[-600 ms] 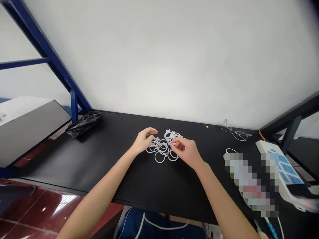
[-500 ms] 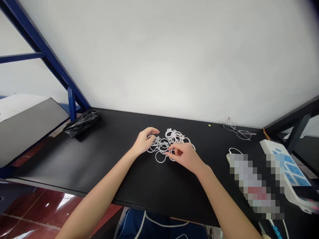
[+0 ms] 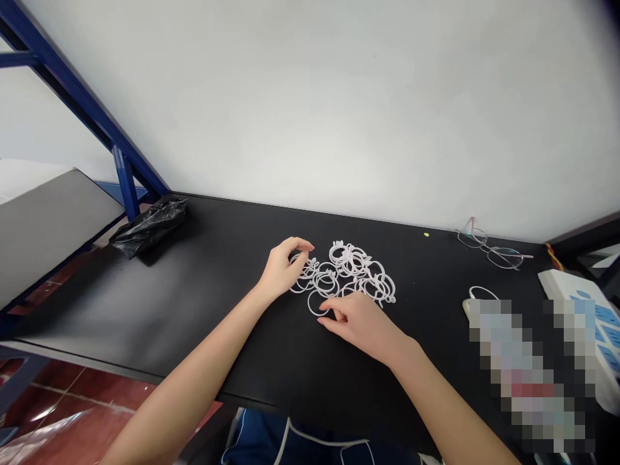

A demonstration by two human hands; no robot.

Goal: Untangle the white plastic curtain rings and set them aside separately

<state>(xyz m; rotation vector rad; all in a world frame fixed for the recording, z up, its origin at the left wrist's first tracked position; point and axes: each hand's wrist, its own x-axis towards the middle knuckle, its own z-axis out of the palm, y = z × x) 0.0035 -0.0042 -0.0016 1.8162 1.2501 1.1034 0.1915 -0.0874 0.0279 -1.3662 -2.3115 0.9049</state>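
Observation:
Several white plastic rings (image 3: 349,274) lie in a loose pile on the black table (image 3: 203,303). My left hand (image 3: 283,268) rests at the pile's left edge with fingers curled in a pinch over some rings. My right hand (image 3: 356,320) lies at the pile's near edge, thumb and forefinger pinched on the nearest ring (image 3: 317,303).
A crumpled black plastic bag (image 3: 148,226) lies at the table's far left. Eyeglasses (image 3: 491,248) sit by the wall at the right. A white power strip (image 3: 588,316) and a white cable (image 3: 477,294) are at the right edge. Blue steel frame (image 3: 80,103) stands at left.
My right hand has drawn back from the middle of the pile to its near edge, uncovering more rings. My left hand stays at the left edge. The view has shifted left and down.

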